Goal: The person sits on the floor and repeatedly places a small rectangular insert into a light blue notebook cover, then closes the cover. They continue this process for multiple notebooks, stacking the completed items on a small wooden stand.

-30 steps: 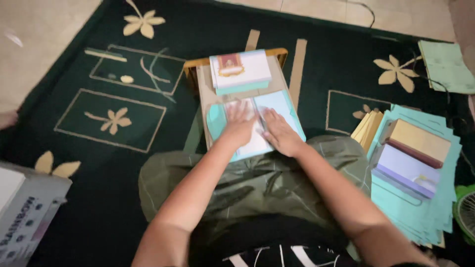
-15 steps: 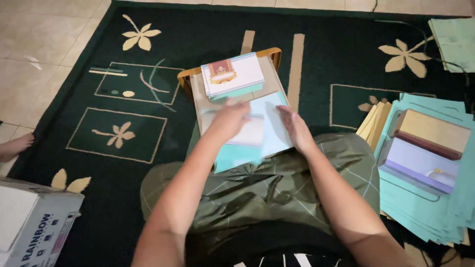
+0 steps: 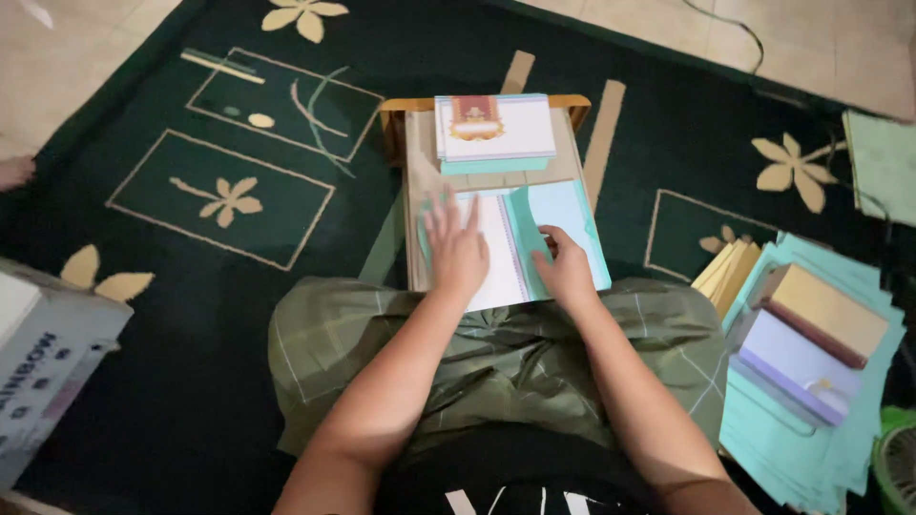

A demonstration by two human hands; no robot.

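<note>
My left hand [image 3: 456,250] now lies flat, fingers spread, on the white booklet [image 3: 496,253] on the board [image 3: 420,181]. Right hand [image 3: 565,272] has shifted right and pinches the teal cover [image 3: 563,224], which has opened since half a second ago. Far stack [image 3: 493,129] unmoved.

A dark green rug [image 3: 191,381] with cream flower patterns covers a pale tiled floor [image 3: 840,48], bare along the rug's top edge and top left corner. Light is dim.
</note>
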